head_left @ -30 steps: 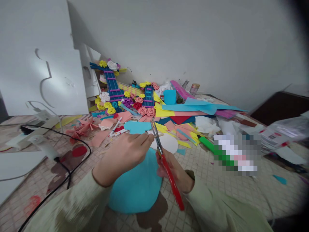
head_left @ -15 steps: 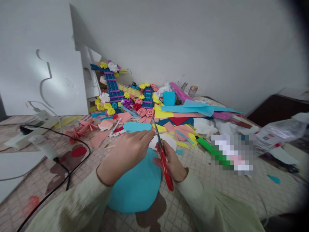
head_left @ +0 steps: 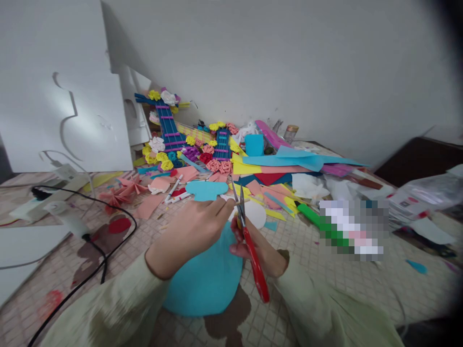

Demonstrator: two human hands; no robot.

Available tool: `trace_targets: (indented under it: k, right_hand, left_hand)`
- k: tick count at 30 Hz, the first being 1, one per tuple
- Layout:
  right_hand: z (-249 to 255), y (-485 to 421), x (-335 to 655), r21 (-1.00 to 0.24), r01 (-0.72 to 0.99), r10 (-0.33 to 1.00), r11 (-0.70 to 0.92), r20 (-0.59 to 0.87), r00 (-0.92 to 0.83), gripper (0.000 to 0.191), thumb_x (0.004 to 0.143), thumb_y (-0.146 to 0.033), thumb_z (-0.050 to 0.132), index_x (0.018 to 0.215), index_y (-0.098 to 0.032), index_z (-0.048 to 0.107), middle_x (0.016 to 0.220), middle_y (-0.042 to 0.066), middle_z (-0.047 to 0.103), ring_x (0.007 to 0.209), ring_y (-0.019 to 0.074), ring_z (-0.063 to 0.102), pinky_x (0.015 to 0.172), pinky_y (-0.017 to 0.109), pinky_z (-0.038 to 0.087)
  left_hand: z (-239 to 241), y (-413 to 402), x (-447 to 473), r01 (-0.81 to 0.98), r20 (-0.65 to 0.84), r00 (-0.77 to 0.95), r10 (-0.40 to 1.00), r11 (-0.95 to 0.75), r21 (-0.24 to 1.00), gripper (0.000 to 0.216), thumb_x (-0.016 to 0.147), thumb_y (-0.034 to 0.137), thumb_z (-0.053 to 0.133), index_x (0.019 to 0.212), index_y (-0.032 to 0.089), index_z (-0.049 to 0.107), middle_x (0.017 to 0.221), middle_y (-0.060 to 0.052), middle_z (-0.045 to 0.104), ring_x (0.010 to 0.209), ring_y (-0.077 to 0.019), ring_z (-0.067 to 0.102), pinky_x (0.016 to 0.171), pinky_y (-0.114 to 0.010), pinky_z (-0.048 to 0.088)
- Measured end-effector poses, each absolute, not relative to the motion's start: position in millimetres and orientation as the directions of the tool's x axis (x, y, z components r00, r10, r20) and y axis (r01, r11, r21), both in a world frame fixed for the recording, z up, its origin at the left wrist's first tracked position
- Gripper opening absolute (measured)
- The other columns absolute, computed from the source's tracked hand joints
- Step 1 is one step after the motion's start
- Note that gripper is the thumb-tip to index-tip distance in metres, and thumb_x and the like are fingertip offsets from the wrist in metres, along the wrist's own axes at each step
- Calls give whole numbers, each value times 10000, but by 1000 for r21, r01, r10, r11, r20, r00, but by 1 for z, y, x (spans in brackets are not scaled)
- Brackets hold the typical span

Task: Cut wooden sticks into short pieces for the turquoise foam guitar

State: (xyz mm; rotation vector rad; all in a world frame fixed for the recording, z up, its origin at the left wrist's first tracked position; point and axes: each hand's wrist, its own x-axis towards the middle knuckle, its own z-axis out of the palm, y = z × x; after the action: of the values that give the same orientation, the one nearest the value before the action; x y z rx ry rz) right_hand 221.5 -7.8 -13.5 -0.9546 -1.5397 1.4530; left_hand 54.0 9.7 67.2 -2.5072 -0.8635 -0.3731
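My right hand [head_left: 258, 243] is wrapped round a pair of scissors [head_left: 256, 260] with red handles, their blades parted and pointing away from me. My left hand [head_left: 191, 224] has its fingers pressed together, the tips close beside the blades. Something thin and pale shows at those fingertips, too small to name. Beneath both hands lies a large rounded sheet of blue paper [head_left: 202, 284], partly covered by my left hand. Just past that hand shows a blue paper piece [head_left: 206, 189] with a wide rounded top. A white round paper piece [head_left: 257, 215] lies behind the right hand.
Paper flowers [head_left: 166, 165], coloured paper scraps [head_left: 148, 207] and blue paper sheets [head_left: 282, 161] crowd the back. On the left are a power strip [head_left: 61, 178] and a black cable [head_left: 133, 231]. A green tool [head_left: 307, 214], partly pixelated, lies to the right.
The scissors' blades have parted, and their handles have moved slightly right and toward me with my right hand. My left hand's fingertips have shifted slightly toward me.
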Motion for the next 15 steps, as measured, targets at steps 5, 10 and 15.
trace_targets:
  k: [5, 10, 15]
  right_hand:
    - [-20, -8, 223, -996, 30, 921, 83, 65, -384, 301, 638, -194, 600, 887, -212, 433, 762, -16, 384, 661, 123, 352, 543, 237, 343]
    - [-14, -9, 224, -992, 39, 931, 120, 98, -352, 234, 625, -221, 594, 787, -213, 427, 696, -32, 373, 605, 113, 329, 516, 238, 321]
    - [-15, -8, 221, -993, 45, 925, 111, 87, -369, 215, 635, -202, 573, 687, -213, 364, 623, -58, 291, 526, 87, 245, 452, 221, 250]
  left_hand:
    - [69, 11, 51, 612, 374, 787, 490, -696, -377, 279, 827, 52, 292, 999, 117, 502, 712, -29, 555, 529, -141, 531, 409, -258, 338]
    - [66, 14, 49, 609, 358, 792, 495, -692, -388, 255, 829, 65, 312, 979, 126, 509, 697, -24, 560, 515, -126, 516, 409, -247, 303]
    - [66, 17, 45, 637, 455, 763, 459, -656, -405, 261, 800, 48, 345, 969, 137, 522, 658, -2, 569, 471, -125, 495, 378, -257, 227]
